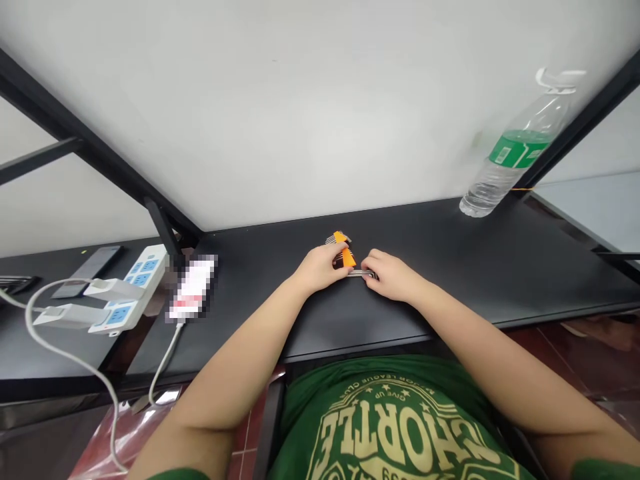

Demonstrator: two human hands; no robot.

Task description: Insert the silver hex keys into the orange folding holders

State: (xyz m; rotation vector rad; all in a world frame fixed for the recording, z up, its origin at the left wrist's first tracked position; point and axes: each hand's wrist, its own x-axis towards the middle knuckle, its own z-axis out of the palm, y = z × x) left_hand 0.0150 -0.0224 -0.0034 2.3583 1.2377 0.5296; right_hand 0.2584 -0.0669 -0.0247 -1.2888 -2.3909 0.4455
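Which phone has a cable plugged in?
The bright phone right of the power strip; a white cable leaves its near end. The dark phone left of the strip has none.

Orange hex key holder (344, 248) in the grip, silver hex keys (361, 273) alongside, black desk (475, 267) beneath. Far right: clear water bottle (487, 187), green label. Far left: white power strip (131, 293), blue sockets. Nearer: green T-shirt (400, 413), cream lettering.

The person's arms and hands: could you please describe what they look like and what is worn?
Both arms are bare below the short sleeves of a green T-shirt with cream lettering. The left hand and right hand wear no gloves; no watch, ring or bracelet shows.
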